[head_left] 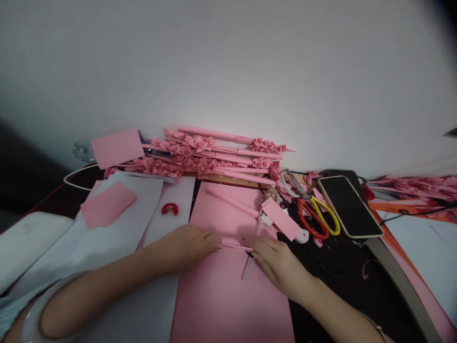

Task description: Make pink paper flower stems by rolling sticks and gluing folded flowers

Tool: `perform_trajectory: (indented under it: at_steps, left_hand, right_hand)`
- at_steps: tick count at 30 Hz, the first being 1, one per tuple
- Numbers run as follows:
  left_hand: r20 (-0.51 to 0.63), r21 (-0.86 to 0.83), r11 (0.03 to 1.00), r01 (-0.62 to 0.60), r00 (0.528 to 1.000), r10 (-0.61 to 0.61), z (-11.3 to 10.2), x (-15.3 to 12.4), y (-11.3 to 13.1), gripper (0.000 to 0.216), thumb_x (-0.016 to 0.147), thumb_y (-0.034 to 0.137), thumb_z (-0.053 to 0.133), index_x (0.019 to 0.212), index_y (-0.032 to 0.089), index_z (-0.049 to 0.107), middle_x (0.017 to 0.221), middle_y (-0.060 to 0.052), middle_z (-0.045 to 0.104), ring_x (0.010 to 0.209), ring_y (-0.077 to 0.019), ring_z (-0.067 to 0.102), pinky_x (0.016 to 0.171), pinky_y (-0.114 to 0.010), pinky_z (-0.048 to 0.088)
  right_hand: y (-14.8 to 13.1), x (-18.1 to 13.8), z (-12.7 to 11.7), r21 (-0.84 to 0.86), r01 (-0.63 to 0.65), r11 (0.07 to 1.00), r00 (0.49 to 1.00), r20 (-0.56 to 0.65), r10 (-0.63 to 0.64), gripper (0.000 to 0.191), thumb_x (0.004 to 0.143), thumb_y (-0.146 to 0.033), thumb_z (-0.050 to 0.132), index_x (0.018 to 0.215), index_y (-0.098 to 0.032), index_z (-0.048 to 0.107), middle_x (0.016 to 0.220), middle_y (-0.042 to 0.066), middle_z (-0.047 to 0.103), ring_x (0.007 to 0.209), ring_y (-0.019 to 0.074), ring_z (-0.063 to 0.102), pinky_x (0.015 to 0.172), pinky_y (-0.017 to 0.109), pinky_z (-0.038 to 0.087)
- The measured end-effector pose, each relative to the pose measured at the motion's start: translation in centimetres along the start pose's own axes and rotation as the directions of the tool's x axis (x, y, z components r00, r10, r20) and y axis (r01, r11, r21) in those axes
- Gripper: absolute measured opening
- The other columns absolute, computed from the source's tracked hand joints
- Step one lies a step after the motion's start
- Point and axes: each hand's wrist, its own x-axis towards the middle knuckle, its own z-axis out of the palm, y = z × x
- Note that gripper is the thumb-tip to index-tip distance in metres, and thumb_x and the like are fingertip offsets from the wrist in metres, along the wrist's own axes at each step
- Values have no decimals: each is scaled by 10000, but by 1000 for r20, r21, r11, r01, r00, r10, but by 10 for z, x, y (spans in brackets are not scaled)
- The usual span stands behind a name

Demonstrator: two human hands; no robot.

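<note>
Nearest thing was the left forearm [103, 293] with a pale bangle [33, 314]; its left hand [198, 244] pinched the left end of a skinny pink paper strip [233, 246], right hand [280, 262] gripping the right end, over a pink sheet [232, 305]. Scissors [303, 192] lay far right, folded paper flowers [200, 143] farther back.

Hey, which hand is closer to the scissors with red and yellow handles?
Right. The right hand is below and left of the scissors in the picture, clear of them; the left hand is farther left, over the pink sheet.
</note>
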Motion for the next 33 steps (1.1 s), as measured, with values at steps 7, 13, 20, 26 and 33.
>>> perform_trajectory:
  at_steps: [7,13,20,26,33]
  left_hand:
    - [-189,-311,937,160,956,-226,-9,3,-3,248,888,304,441,1102,205,517,993,-57,620,780,-167,588,683,-274,460]
    - [-51,-954,281,103,869,-492,-7,11,8,481,812,333,573,1202,188,332,1029,-92,593,695,-144,621,561,-271,527]
    - [108,-986,85,147,930,-352,6,15,28,233,880,333,487,1015,145,460,830,-43,625,736,-143,652,610,-245,534]
    - [106,-983,108,150,936,-335,6,14,27,235,877,359,495,956,138,482,815,-44,637,727,-144,647,648,-268,533]
    - [157,-968,165,189,970,-188,6,14,34,363,884,352,474,1199,182,410,884,-69,661,772,-165,659,688,-286,511]
  right_hand:
    - [4,-2,1,98,-109,989,978,-167,124,283,899,-147,398,1128,-156,565,905,98,635,797,190,608,693,305,514]
    - [-1,-4,8,190,-179,965,919,-318,233,384,891,-111,391,1255,-183,490,1077,109,603,992,203,563,846,326,467]
    - [-17,1,17,249,-168,954,980,-66,190,414,894,-137,377,1300,-135,454,814,89,605,675,176,581,616,287,498]
    - [-19,4,8,310,-120,943,973,-153,175,316,885,-133,414,1148,-178,584,970,95,615,871,182,590,770,295,483]
    - [-22,7,17,391,-265,881,946,-71,316,418,848,-169,463,1259,-103,501,607,-13,500,509,114,475,510,229,413]
